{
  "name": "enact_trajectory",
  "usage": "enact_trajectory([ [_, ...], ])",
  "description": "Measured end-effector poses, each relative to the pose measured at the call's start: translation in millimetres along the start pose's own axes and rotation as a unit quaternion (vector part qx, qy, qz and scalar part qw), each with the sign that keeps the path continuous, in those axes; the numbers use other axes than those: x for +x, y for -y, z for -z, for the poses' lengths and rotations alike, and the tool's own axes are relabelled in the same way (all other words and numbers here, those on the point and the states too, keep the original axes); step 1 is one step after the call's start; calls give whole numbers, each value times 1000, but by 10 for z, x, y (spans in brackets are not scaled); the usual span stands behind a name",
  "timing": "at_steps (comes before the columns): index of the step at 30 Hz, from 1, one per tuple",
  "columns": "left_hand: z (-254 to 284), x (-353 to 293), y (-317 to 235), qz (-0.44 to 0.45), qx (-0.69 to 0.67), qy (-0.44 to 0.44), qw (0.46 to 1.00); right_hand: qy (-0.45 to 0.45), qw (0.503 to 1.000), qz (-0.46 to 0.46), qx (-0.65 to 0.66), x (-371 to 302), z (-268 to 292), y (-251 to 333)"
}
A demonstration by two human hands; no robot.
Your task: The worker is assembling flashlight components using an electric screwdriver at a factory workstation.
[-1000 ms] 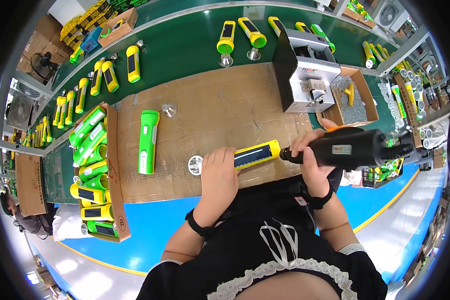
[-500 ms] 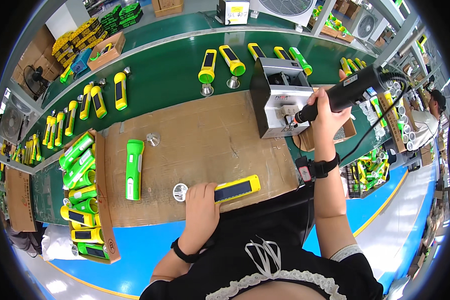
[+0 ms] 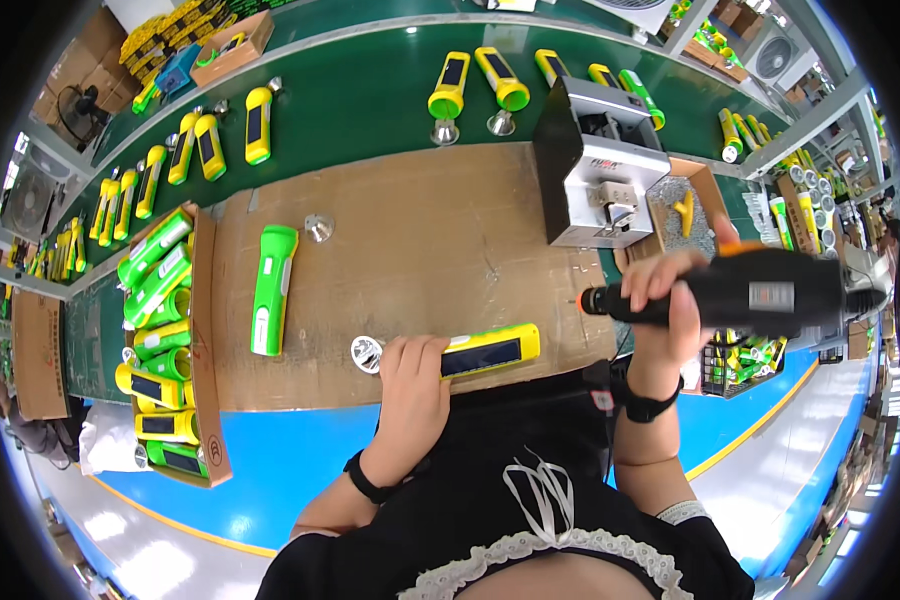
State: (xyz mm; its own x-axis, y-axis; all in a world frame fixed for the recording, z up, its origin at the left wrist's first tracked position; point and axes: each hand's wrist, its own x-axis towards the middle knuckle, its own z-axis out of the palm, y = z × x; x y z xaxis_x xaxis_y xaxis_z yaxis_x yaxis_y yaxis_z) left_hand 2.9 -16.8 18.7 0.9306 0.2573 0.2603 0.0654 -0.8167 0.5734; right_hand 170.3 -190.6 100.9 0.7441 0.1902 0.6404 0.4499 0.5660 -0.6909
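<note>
My left hand (image 3: 413,388) is wrapped round the head end of a yellow flashlight (image 3: 490,351) that lies on the cardboard sheet, its dark solar panel facing up. A silvery reflector cup (image 3: 366,353) sits just left of my fingers, at the flashlight's end. My right hand (image 3: 670,305) grips a black electric screwdriver (image 3: 760,292), held level with its tip pointing left toward the flashlight's tail, a short gap apart. Further left a green-and-white flashlight (image 3: 274,290) lies on the cardboard with a second reflector (image 3: 318,228) beside its head.
A grey-black screw feeder (image 3: 598,165) stands at the right of the cardboard sheet (image 3: 410,240). Behind it is a carton of screws (image 3: 708,200). A carton (image 3: 205,400) full of flashlights borders the left. More flashlights line the green conveyor (image 3: 360,100).
My right hand has brought the screwdriver from the screw feeder down and toward me, turning it level. The left hand stays on the yellow flashlight. The whole view has shifted slightly.
</note>
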Motion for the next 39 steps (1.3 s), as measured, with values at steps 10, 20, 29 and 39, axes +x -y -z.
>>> enact_trajectory([
  [10, -14, 31, -3, -2, -1, -3, 1000, -8, 997, -61, -38, -386, -191, 25],
  [20, -12, 30, 9, -3, -1, -11, 1000, 34, 997, -64, -23, -424, -182, -159],
  [29, 89, 189, 49, -13, -40, 43, 998, 131, 986, -99, -29, -335, -79, -415],
  [39, 83, 234, 15, -5, -42, 41, 998, 120, 982, -123, -77, -326, -23, -430],
])
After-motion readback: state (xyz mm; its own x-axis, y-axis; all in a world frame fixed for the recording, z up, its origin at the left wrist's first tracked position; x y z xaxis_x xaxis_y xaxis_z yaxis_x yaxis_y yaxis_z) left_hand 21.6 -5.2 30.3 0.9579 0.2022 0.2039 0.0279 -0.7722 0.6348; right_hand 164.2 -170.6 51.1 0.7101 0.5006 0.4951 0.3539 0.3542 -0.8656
